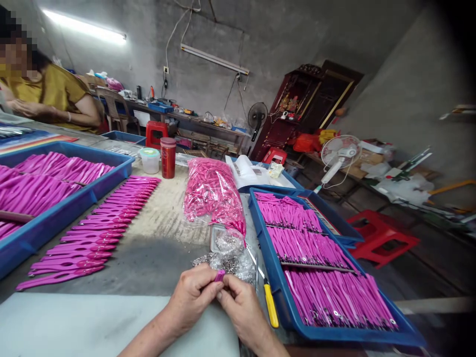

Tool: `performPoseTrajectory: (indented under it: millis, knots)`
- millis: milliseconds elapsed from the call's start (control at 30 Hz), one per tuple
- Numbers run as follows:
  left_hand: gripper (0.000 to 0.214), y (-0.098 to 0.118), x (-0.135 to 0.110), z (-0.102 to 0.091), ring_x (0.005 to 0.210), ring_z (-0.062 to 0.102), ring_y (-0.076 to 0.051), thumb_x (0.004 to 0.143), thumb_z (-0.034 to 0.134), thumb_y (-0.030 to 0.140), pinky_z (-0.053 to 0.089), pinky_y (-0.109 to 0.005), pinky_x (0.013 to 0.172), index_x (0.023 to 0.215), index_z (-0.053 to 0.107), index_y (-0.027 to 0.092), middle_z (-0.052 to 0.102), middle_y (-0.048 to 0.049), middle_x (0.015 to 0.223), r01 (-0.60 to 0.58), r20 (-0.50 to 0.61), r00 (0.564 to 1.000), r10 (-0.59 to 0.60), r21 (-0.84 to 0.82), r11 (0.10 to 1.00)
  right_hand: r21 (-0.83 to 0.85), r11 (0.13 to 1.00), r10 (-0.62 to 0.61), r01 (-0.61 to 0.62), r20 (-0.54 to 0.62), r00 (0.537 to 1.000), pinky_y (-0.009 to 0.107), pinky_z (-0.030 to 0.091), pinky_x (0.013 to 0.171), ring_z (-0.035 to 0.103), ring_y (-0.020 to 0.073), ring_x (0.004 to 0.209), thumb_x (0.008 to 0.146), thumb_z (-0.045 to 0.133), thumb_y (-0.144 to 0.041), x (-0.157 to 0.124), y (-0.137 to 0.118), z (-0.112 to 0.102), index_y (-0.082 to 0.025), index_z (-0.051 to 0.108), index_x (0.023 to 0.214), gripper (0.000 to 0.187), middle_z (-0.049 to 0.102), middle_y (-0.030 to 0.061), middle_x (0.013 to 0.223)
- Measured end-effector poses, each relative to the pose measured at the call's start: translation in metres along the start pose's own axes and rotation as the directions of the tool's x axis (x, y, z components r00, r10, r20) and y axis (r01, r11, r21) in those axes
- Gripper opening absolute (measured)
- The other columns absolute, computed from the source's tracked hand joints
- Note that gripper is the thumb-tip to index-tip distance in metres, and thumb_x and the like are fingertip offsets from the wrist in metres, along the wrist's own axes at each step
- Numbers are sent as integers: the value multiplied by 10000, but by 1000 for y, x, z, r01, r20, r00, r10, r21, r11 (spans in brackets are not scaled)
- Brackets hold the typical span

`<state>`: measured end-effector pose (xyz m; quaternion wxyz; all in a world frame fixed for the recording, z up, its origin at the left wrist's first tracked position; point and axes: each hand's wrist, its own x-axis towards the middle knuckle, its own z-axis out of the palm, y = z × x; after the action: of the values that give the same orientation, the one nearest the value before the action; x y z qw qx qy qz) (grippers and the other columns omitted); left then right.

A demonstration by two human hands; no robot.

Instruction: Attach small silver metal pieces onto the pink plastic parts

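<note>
**Head view: both hands pinch one small pink piece at the near edge of a crowded surface**

Head view shows the left hand [191, 295] and the right hand [241, 307] drawn together at the near edge of the surface [156, 248], fingertips of both clamped on a small pink piece [219, 275] held between them. Just beyond the knuckles lies a clear bag of small metal parts [230, 258], with a bulging bag of pink pieces [213, 196] behind it toward the middle. A yellow-handled tool [270, 302] rests beside the right hand, against the blue tray [277, 277] of finished-looking pink strips that fills the right edge. Rows of pink strips [92, 233] are laid out on the bare surface to the left, next to a second blue tray [55, 218] at the left edge. A red canister [168, 157] and a lidded tub [149, 160] stand toward the far edge, where another person [48, 94] in a mustard top works at the far left corner.

By the look of the grip, the step in hand is fitting or seating something into the pink piece; whether a metal part is already in it cannot be told. The next move would seem to call for a firm, aligned press by both thumbs, without letting the small piece twist or slip.
</note>
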<state>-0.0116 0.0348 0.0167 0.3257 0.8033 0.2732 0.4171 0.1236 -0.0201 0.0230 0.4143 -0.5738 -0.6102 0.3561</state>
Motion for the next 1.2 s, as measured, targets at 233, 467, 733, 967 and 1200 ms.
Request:
performPoseTrajectory:
  millis: [233, 467, 733, 967, 1200]
  knots:
    - [277, 2, 0, -2, 526, 451, -111, 834, 482, 236, 341, -194, 508, 569, 535, 175, 455, 21, 540, 37, 32, 999, -38, 20, 999, -18, 1000, 6, -6, -3, 1000, 259, 415, 633, 569, 184, 706, 845, 503, -311, -1, 2, 0, -158, 637, 802, 207, 649, 40, 743]
    - [283, 1, 1, -1, 537, 444, -120, 828, 474, 254, 335, -208, 521, 565, 546, 175, 458, 11, 548, 98, 38, 995, -97, -31, 995, -4, 999, 36, -36, 3, 999, 266, 395, 614, 530, 185, 678, 828, 497, -340, 1, 3, 1, -155, 611, 755, 229, 616, 39, 709]
    - [355, 7, 9, -7, 502, 385, -107, 695, 584, 446, 301, -227, 489, 492, 510, 164, 421, 27, 520, 436, 116, 894, -433, -451, 779, 108, 991, 72, -75, 36, 997, 237, 317, 544, 415, 127, 565, 811, 491, -348, 1, -8, -2, -164, 559, 670, 242, 476, -24, 583]
    - [425, 12, 12, -7, 415, 357, -79, 607, 628, 543, 278, -224, 450, 486, 481, 163, 425, 52, 419, 560, 231, 809, -540, -581, 591, 202, 965, 159, -166, 48, 986, 219, 252, 456, 330, 94, 473, 773, 522, -448, -2, -12, -6, -168, 530, 668, 299, 395, -58, 524]
    - [413, 17, 9, -6, 389, 396, -85, 579, 648, 537, 318, -231, 445, 485, 491, 167, 452, 50, 389, 609, 262, 759, -596, -609, 507, 279, 936, 214, -217, 42, 976, 212, 261, 438, 353, 83, 455, 721, 555, -554, -4, -11, -7, -178, 491, 640, 390, 447, -41, 562]
